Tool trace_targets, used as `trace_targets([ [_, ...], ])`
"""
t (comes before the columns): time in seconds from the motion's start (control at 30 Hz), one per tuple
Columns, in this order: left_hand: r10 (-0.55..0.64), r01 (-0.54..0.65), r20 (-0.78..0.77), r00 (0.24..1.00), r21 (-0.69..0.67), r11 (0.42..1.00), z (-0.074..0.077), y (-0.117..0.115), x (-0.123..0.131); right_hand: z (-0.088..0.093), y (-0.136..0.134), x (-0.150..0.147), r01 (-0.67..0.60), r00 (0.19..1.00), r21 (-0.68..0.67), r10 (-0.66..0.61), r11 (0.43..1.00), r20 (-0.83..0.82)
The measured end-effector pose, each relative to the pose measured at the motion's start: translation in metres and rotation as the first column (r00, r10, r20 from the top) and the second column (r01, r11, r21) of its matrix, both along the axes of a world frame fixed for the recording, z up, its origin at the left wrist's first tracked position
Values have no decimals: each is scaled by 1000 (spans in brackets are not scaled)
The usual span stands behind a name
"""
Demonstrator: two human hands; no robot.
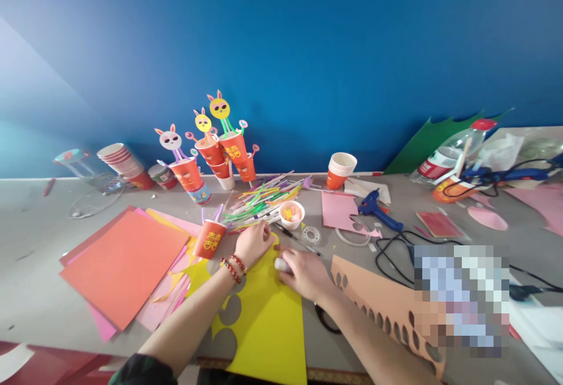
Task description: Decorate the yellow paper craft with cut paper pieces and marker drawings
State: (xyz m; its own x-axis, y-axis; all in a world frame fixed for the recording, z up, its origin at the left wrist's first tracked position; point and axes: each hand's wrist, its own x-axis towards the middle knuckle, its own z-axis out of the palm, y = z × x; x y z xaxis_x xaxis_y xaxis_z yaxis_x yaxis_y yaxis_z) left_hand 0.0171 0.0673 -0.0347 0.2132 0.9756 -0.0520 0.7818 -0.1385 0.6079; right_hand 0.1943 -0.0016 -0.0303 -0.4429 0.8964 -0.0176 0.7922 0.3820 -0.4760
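A bright yellow sheet [268,320] with round holes cut along its left side lies under both hands. My left hand [255,241], with beaded bracelets at the wrist, rests at its far end, fingers curled; what they pinch, if anything, is hidden. Just to the right, my right hand [303,270] closes around a small whitish rounded piece [282,265], too blurred to name exactly. Beside the left wrist leans a red paper cup [211,239] with purple straws in it. Beyond the hands stands a small tub [292,215] holding cut paper pieces.
Rabbit-faced cup figures [220,132] stand at the back, near scattered straws [264,197]. A blue glue gun [379,209] and its black cable lie to the right, near a peach sheet [382,303] with holes. Orange paper [127,262] is stacked left. A bottle [457,144] leans back right.
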Motion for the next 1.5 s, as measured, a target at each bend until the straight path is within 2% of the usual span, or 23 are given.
trace_targets([
  [0.2, -39, 35, 113, 993, 37, 999, -6, 4, -10, 1, 0, 0, 9, 1000, -5, -9, 1000, -9],
  [0.37, -86, 71, 137, 987, 109, 991, -1, -2, -23, 5, 0, 0, 0, 1000, -19, 0, 1000, 1],
  [0.5, -129, 113, 77, 989, 184, 976, 6, -13, -28, 4, 0, 0, -3, 1000, -20, 2, 1000, -18],
  [0.67, -211, 205, -3, 978, 239, 949, 6, -29, -24, 0, 0, 0, 0, 1000, -8, 0, 1000, 3],
  [0.8, -271, 314, -180, 946, 284, 906, 5, -36, -18, -2, 0, -1, 24, 999, 6, -24, 1000, 37],
  [0.97, -266, 367, -347, 899, 268, 891, 3, -36, -16, -3, 0, -2, 22, 999, 28, -24, 999, 45],
  [1.23, -272, 380, -361, 892, 276, 883, -2, -35, -21, -3, 0, -2, 15, 998, 34, -17, 999, 57],
  [1.5, -306, 456, -471, 827, 245, 856, 1, -36, -23, -2, 0, -2, 12, 998, 26, -14, 1000, 59],
])
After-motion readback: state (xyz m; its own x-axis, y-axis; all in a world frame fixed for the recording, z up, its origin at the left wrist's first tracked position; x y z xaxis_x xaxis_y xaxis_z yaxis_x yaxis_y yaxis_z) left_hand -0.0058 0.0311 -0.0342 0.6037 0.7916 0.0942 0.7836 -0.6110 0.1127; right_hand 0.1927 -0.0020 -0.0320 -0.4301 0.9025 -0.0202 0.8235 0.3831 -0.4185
